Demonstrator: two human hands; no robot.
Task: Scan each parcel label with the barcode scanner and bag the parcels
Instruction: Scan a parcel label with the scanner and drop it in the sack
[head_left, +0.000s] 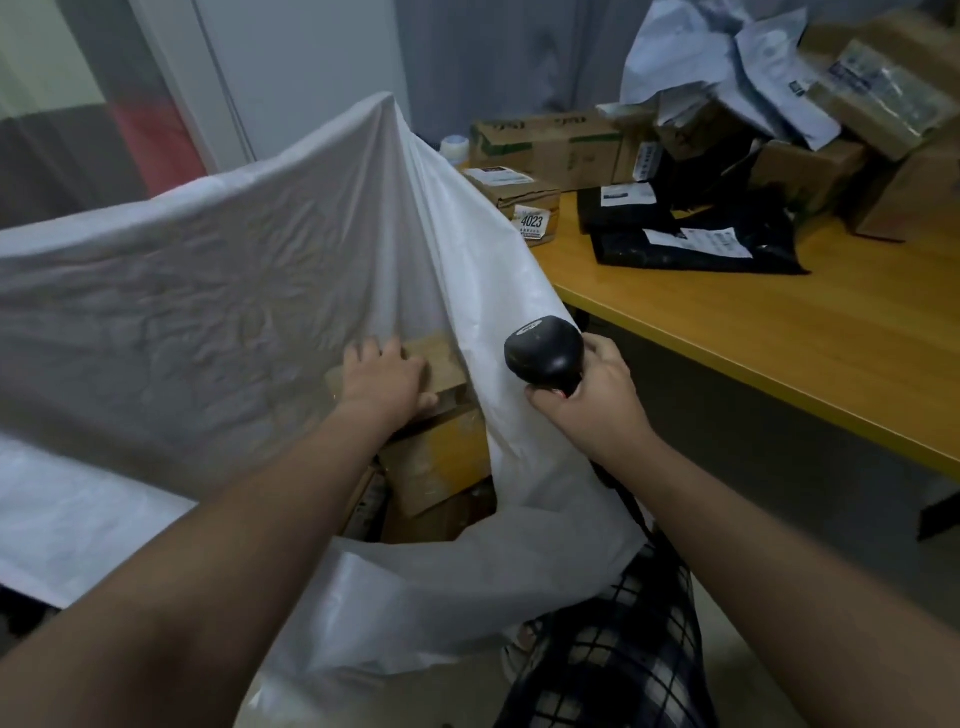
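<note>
A large white woven bag (218, 291) stands open in front of me, its far wall raised high. Inside it my left hand (382, 376) holds a small brown cardboard parcel (441, 364), fingers over the top and thumb under its near edge. Other brown boxes (441, 467) lie lower in the bag. My right hand (587, 400) grips the handle of a black barcode scanner (543, 353) just outside the bag's right edge, its head pointing left and up.
A yellow wooden table (779, 332) runs along the right. On it lie two black mailer bags (696, 244) with white labels, a small box marked 4023 (524, 202), a long carton (550, 143) and a heap of boxes and grey mailers (810, 93). My checked trousers (613, 654) show below.
</note>
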